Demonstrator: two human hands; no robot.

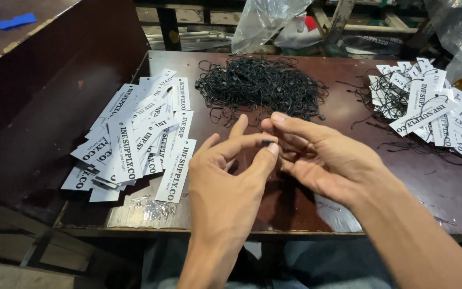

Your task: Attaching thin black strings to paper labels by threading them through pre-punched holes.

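both hands meet over the front-middle of the dark reddish-brown wooden table (348,96), just above its near edge. left hand (225,182) comes up from below w/ thumb and a fingertip pinched shut on a tiny black plastic toggle (267,142) at the end of a thin black string; other fingers (238,128) fan up loose. right hand (322,158) lies palm-up, touching the left at the pinch pt, its index stretched over the toggle and the rest half-curled; thin black strands cross its palm, but can't tell if it's really gripping them. so the toggle sits between the two hands, in the air, apart from the table. behind the hands, mid-table, a big tangled heap of thin black strings (260,85). on the left, a fanned pile of long white card tags w/ black print (135,139), no strings on them; near its front edge a little cluster of clear shiny bits (153,206), too small to tell what. far right, a second pile of white tags w/ black strings looped thru (429,107). clear plastic bags (266,21) hang beyond the far edge. blue scraps (12,22) lie on a separate brown surface, upper left.
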